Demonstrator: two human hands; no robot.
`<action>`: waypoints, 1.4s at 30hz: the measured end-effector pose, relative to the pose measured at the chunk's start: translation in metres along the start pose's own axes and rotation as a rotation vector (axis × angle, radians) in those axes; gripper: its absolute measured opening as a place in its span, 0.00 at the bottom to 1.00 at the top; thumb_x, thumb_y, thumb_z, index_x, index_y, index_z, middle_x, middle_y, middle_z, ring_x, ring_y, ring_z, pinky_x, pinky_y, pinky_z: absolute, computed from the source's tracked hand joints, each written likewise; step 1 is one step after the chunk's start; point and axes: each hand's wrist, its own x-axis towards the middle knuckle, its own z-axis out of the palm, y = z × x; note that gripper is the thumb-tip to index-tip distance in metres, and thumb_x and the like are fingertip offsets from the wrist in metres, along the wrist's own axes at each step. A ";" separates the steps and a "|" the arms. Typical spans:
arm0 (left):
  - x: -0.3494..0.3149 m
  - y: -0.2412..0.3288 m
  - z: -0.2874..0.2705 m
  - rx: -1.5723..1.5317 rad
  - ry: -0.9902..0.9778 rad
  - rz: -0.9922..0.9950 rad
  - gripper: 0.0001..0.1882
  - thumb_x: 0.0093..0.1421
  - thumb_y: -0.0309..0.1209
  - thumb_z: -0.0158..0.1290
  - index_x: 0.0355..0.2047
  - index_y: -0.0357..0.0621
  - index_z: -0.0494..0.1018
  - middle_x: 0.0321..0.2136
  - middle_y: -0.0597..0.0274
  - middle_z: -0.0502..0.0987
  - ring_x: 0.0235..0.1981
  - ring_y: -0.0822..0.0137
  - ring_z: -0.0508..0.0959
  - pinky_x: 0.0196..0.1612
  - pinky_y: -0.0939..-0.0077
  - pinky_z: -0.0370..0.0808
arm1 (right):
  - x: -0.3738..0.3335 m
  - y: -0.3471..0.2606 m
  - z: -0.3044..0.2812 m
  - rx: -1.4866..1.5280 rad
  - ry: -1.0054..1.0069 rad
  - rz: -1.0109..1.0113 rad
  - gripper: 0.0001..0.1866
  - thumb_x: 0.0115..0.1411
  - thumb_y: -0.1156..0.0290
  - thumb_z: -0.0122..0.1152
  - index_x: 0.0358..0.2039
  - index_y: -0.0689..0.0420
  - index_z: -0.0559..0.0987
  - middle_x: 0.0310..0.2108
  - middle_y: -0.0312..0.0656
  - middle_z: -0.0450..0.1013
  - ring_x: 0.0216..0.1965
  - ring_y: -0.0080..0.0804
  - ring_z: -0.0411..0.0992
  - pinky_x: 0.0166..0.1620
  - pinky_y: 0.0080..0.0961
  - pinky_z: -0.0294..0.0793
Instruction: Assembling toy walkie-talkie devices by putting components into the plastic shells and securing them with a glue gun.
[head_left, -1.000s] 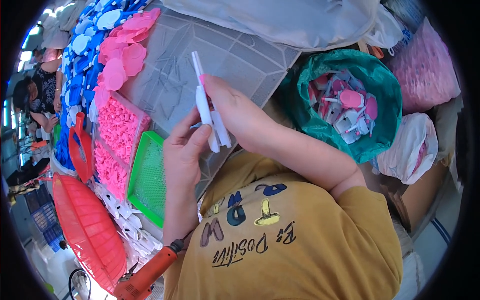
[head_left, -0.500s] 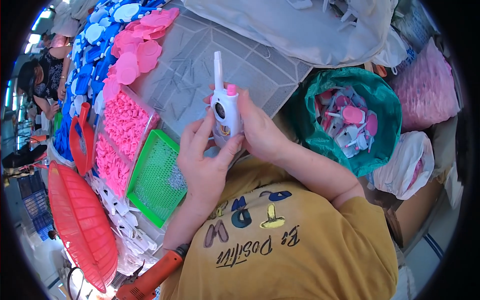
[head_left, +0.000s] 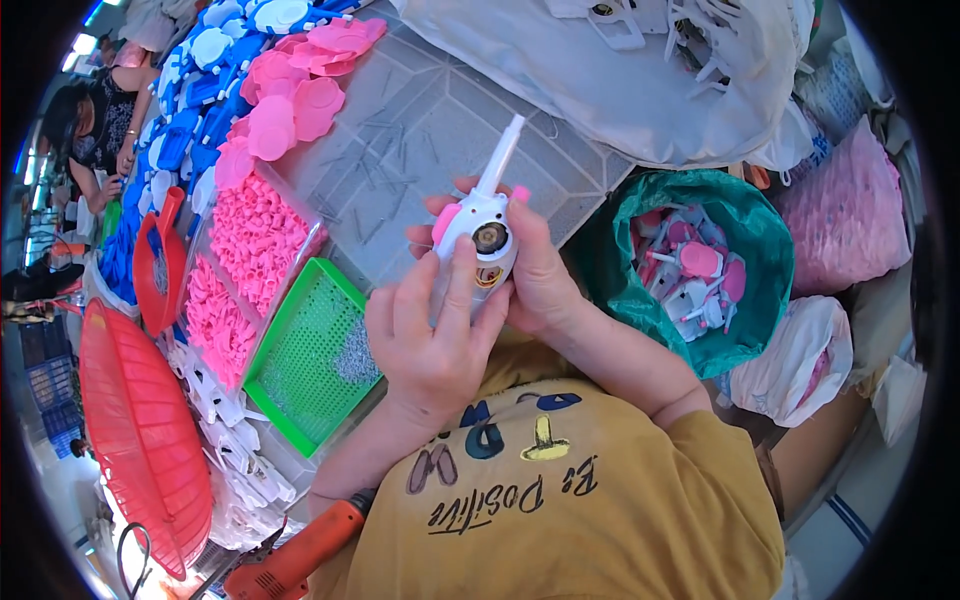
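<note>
Head view: the left hand and right hand pinch a white plastic thing over the worktop's near edge and cover its bottom. Nearby, a green basket holds silver bits too tiny to make out. An orange drill is cut off.

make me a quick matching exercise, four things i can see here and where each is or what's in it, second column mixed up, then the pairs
1. white plastic piece
2. green tray
3. green bag
4. orange power tool

A. holds white and pink parts
B. left of the mustard shirt
C. between left hand and right hand
D. holds silvery bits

Pairs: 1-C, 2-D, 3-A, 4-B
</note>
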 end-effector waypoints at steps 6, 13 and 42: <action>0.001 0.002 -0.005 0.018 0.051 0.060 0.33 0.42 0.35 0.72 0.51 0.43 0.78 0.42 0.56 0.73 0.37 0.57 0.72 0.37 0.66 0.71 | -0.002 -0.005 0.001 -0.118 -0.074 -0.095 0.30 0.56 0.52 0.68 0.54 0.49 0.67 0.49 0.44 0.71 0.54 0.52 0.73 0.58 0.54 0.72; 0.003 -0.006 -0.011 -0.282 0.128 0.046 0.25 0.48 0.32 0.69 0.48 0.44 0.79 0.41 0.60 0.74 0.36 0.60 0.72 0.38 0.67 0.70 | -0.004 -0.019 -0.005 -0.129 -0.101 -0.040 0.26 0.51 0.63 0.70 0.49 0.53 0.70 0.44 0.42 0.72 0.50 0.51 0.76 0.56 0.52 0.75; 0.010 -0.012 -0.010 -0.488 0.054 0.043 0.24 0.48 0.25 0.67 0.48 0.39 0.79 0.36 0.57 0.76 0.35 0.57 0.76 0.38 0.67 0.75 | 0.002 -0.025 -0.019 -0.289 -0.272 -0.157 0.20 0.50 0.62 0.71 0.39 0.56 0.73 0.38 0.41 0.71 0.41 0.38 0.75 0.57 0.55 0.73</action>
